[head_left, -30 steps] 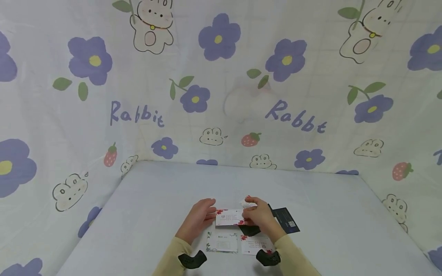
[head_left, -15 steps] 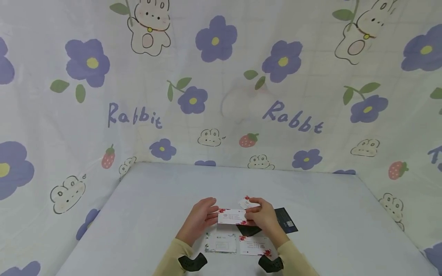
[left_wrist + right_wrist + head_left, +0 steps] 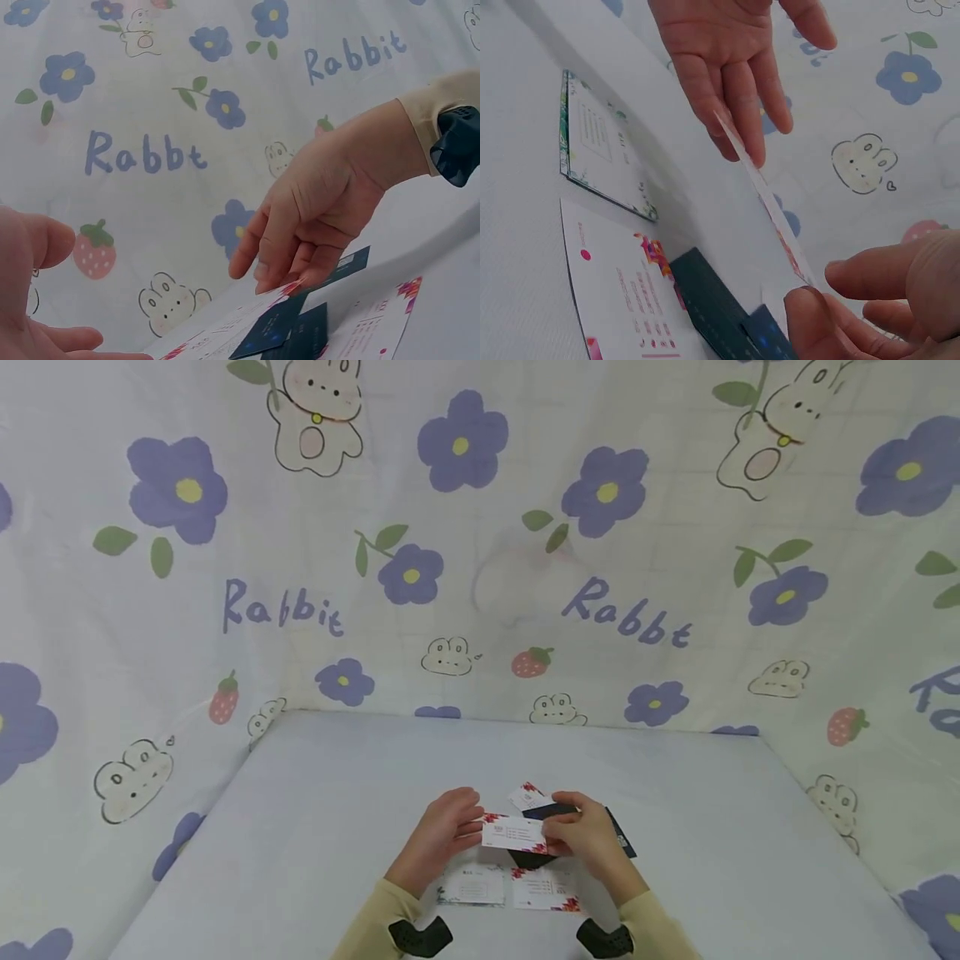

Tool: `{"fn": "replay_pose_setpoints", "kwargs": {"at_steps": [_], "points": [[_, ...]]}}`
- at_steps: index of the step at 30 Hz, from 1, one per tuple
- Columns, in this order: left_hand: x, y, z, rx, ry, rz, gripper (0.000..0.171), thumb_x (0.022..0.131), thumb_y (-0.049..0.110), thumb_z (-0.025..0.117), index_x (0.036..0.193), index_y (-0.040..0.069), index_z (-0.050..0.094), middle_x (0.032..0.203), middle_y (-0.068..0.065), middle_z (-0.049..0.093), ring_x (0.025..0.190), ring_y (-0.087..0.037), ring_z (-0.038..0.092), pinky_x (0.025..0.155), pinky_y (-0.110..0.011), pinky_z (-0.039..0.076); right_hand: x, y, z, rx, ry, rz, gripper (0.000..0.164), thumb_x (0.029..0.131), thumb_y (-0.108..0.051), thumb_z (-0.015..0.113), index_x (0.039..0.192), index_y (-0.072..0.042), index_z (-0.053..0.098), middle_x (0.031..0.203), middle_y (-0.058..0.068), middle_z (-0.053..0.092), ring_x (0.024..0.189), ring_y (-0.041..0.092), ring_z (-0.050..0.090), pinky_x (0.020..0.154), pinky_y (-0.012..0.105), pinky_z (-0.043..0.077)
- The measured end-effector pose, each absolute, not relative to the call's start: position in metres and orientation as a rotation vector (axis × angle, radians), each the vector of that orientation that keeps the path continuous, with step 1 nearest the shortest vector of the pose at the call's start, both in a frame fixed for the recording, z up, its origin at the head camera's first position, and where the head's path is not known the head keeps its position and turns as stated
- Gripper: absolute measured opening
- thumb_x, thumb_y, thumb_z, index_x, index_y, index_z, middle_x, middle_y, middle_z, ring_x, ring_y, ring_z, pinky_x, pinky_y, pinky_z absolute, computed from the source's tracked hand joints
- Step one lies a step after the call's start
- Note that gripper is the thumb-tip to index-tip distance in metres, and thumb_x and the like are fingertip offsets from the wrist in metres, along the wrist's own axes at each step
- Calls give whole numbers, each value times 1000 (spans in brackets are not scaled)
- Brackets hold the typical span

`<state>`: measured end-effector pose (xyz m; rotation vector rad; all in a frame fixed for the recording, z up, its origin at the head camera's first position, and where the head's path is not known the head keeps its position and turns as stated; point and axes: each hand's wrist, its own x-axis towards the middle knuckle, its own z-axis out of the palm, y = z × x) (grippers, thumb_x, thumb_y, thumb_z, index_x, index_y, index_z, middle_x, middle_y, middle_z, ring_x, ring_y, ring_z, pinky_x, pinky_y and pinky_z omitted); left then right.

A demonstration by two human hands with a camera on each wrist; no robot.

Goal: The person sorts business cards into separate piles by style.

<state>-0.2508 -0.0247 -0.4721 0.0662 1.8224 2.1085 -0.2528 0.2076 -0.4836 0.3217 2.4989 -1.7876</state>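
Note:
In the head view my right hand (image 3: 592, 833) pinches the right end of a white business card (image 3: 513, 833) with red flowers at its corners, held above the table. In the right wrist view that card (image 3: 769, 199) appears nearly edge-on, thumb and fingers at its near end. My left hand (image 3: 441, 831) is at the card's other end, fingers extended; the right wrist view has the left hand's fingers (image 3: 739, 97) straight, with the card's tip at them. Whether they bear any weight I cannot tell.
Below lie a stack of leaf-bordered cards (image 3: 471, 887) and, to its right, a red-flowered card (image 3: 546, 890). Dark business cards (image 3: 531, 859) lie under and behind the held card, partly hidden. Another white card (image 3: 526, 796) sits further back. A patterned curtain (image 3: 480, 610) surrounds the table.
Both hands and the held card have shifted slightly right over the table. More of the dark card and the white card at the back shows now. The head view has turned a little right.

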Motion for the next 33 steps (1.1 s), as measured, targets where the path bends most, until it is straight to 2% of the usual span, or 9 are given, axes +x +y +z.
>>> {"fn": "replay_pose_setpoints", "kwargs": {"at_steps": [10, 20, 33], "points": [[-240, -15, -463, 172, 1849, 2019, 66, 107, 34, 48, 156, -5, 28, 153, -33, 44, 130, -41, 58, 111, -52, 47, -236, 226, -471, 313, 2503, -1765, 57, 89, -1, 72, 143, 1, 51, 88, 14, 71, 62, 17, 66, 57, 33, 60], [-233, -9, -458, 260, 1952, 1871, 65, 106, 36, 49, 154, -6, 32, 141, -31, 57, 105, -25, 70, 93, -40, 58, -223, 236, -469, 322, 2547, -1687, 54, 90, -4, 73, 140, 0, 53, 86, 14, 69, 62, 19, 66, 56, 33, 60], [-228, -2, -459, 286, 1945, 1831, 66, 106, 35, 50, 153, -8, 32, 139, -33, 57, 98, -23, 72, 92, -41, 59, -217, 244, -473, 318, 2521, -1665, 53, 91, -8, 71, 139, 3, 52, 91, 17, 71, 59, 20, 67, 55, 36, 61]]}}
